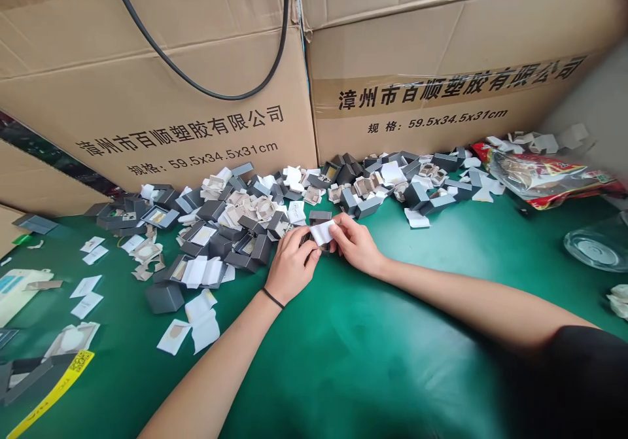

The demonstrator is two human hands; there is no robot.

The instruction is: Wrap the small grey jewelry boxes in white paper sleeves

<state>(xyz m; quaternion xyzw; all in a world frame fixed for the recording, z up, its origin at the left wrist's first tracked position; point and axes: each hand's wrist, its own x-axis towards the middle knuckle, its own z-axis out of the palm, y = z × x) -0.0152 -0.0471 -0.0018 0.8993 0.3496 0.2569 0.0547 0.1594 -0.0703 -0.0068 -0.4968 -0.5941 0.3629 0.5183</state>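
At the edge of the heap, both hands meet over a small dark grey box (320,216) whose lid stands up behind my fingers. My right hand (357,244) pinches a small folded white paper (321,233) between thumb and fingers, above the box. Curled around the box's left side, my left hand (293,265) has its thumb near the paper's lower edge. Most of the box is hidden by the fingers and the paper. Left of my hands lie several similar dark boxes (210,211), mixed with crumpled paper inserts (265,209).
Large cardboard cartons (206,99) stand along the back, with a black cable (196,86) hanging before them. A red plastic bag (544,177) and a clear plastic container (596,249) are at right. A yellow strip (53,393) lies front left on the green table (373,360).
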